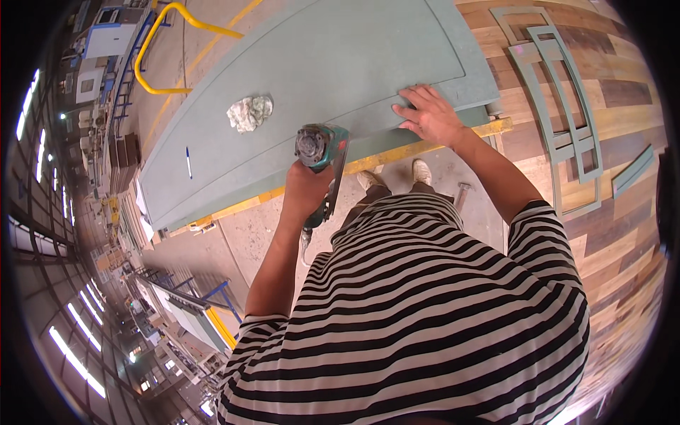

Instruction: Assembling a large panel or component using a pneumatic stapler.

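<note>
The left hand (306,187) has its fingers wrapped around the power tool (327,147) at the green board's (333,78) 6 o'clock edge; the right hand (431,117), fingers spread, lies towards 2 o'clock. A slip could scratch the board.

The panel (354,67) lies on the worktop (489,129). On its left half there is the cloth (250,113), and the pen (188,162) lies to the left of this cloth and nearer. The power tool (322,145), in the left grip (308,188), is at the near edge, to the right of the cloth. The right grip (432,119) is on the panel, close to its near right corner. Beyond the far left edge stands the rail (170,91). To the right, several frames (523,51) lie on the wooden surface (581,255), partly overlapping; the strip (632,171) is to their right.
</note>
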A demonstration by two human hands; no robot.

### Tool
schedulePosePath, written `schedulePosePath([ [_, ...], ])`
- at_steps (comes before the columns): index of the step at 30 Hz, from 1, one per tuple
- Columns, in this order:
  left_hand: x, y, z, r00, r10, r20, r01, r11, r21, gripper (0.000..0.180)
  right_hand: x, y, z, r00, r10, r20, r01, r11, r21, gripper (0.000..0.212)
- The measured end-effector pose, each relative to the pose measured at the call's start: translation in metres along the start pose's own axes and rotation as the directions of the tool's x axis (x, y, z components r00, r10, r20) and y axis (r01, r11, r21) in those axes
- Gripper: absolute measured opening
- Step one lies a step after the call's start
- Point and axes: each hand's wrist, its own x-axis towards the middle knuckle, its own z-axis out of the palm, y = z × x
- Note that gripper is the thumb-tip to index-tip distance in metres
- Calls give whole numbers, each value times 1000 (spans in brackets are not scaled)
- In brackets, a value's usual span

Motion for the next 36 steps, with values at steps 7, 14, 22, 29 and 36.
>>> schedulePosePath([
  [7, 20, 39, 15, 992, 103, 67, -99, 993, -65, 31, -33, 43, -47, 997, 46, -58, -51, 994, -98, 51],
  [14, 40, 59, 33, 986, 133, 97, -127, 990, -64, 20, -38, 47, -52, 995, 90, -36, -91, 996, -23, 48],
  [22, 45, 41, 38, 967, 254, 34, -254, 967, 3, 17, -38, 49, -51, 995, 85, -44, -87, 996, -30, 48],
  [29, 23, 45, 33, 989, 99, 110, -98, 995, -12, 23, -38, 48, -50, 995, 67, -72, -71, 996, -46, 46],
  [36, 27, 54, 28, 982, 96, 161, -108, 992, 68, 25, -43, 47, -50, 993, 89, -72, -92, 995, -32, 44],
])
